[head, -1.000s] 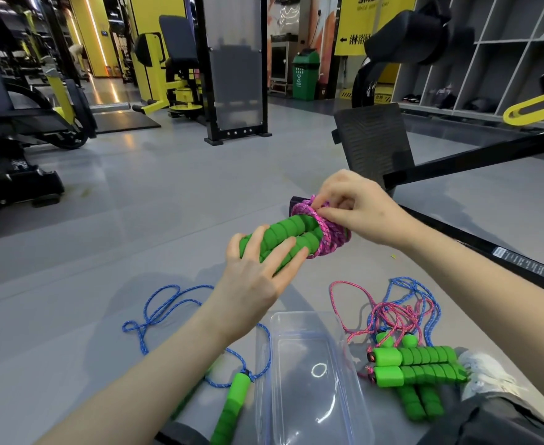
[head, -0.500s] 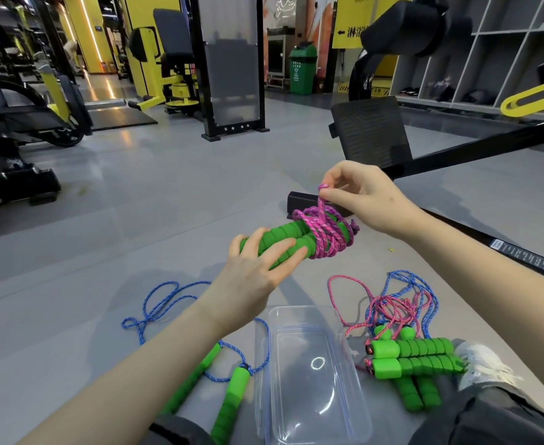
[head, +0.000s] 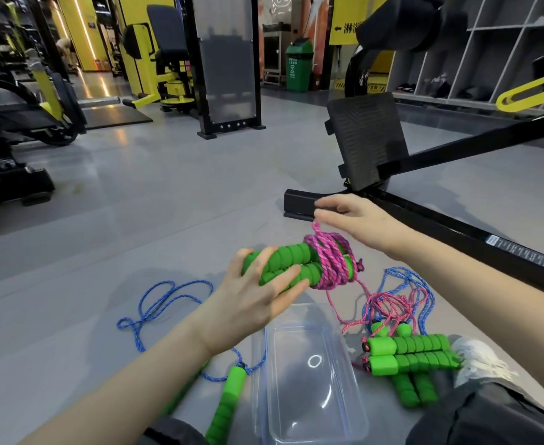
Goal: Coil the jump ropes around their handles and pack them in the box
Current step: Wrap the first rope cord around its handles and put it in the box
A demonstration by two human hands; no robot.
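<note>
Plainly, the head view shows the left grip (head: 257,293), a bare hand, curled round the near end of a pair of ribbed green foam handles (head: 288,261) and holding them in the air above the grey floor (head: 167,200). A pink braided rope (head: 331,264) is wound in a thick coil round their far end. The right grip (head: 357,220) hovers just above that coil with fingers nearly straight and nothing in them. It is blurred, so I cannot tell whether it touches the loop tip standing up from the wraps. The clear rectangular plastic box (head: 299,406) lies on the floor directly below the bundle and nearer the person. Its long axis runs away from the person while the handles run left to right, so packing probably needs about a quarter turn, and the left grip is the nearer one. One pink strand drops from the coil past the box's far right corner into a tangle of pink and blue ropes (head: 392,303); it looks likely to drag. Beside the box's right edge lie more green handles (head: 408,351). A loose blue rope (head: 167,297) sprawls off its left edge. A black machine rail (head: 457,232) crosses behind the right arm.
</note>
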